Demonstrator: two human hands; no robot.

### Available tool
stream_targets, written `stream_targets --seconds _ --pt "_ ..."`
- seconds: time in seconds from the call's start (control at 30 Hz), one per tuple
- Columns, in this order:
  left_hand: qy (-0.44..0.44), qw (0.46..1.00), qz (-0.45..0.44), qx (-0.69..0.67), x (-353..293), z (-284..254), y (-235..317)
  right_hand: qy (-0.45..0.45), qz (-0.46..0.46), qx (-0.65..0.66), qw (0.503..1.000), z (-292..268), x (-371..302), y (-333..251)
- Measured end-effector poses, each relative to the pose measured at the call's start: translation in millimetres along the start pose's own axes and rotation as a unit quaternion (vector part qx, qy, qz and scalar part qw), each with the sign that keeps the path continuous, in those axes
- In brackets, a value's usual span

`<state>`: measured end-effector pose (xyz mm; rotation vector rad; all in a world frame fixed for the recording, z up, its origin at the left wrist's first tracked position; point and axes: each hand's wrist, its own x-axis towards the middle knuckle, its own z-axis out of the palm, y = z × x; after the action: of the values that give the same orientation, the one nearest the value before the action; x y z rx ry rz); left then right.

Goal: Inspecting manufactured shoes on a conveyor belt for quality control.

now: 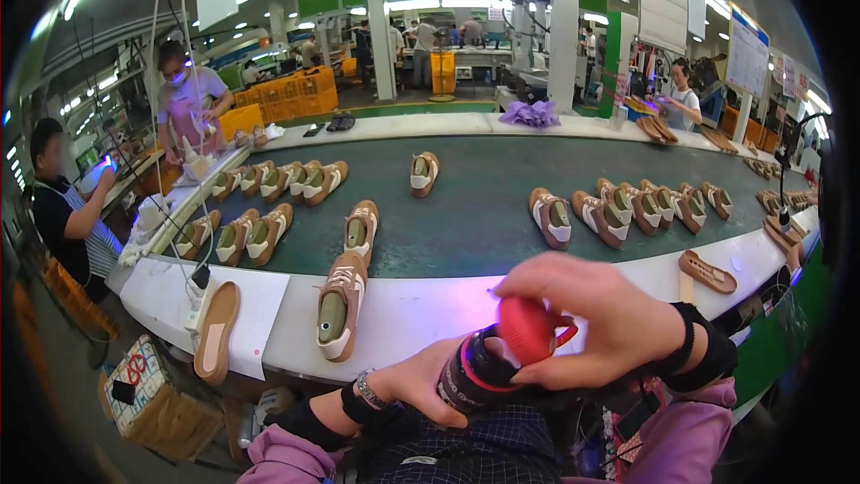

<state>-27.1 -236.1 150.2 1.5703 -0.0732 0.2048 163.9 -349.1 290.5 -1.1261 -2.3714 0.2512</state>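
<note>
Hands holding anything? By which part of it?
Yes, both. Left hand: black bottle, gripped around its body. Right hand: the bottle's red cap, pinched by its sides between thumb and fingers.

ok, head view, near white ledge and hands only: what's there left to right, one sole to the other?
Left tan sole → brown-and-white shoe → left hand → black bottle → red cap → right hand → right tan sole.
</note>
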Motion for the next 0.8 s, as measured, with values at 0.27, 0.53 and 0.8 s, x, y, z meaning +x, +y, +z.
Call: stream_targets --seconds 0.27,0.53,0.8 --pt "0.042 0.941 0.207 0.263 -20 -10 73 0.387 0.029 0.235 0.891 -1 -22 -16" --pt "-0.031 0.848 0.338 0.407 -10 4 122 0.412 0.129 0.407 0.805 -19 -99 -58" --pt "-0.002 0.818 0.328 0.474 -16 16 150 0.453 0.133 0.530 0.704 -11 -111 -55"
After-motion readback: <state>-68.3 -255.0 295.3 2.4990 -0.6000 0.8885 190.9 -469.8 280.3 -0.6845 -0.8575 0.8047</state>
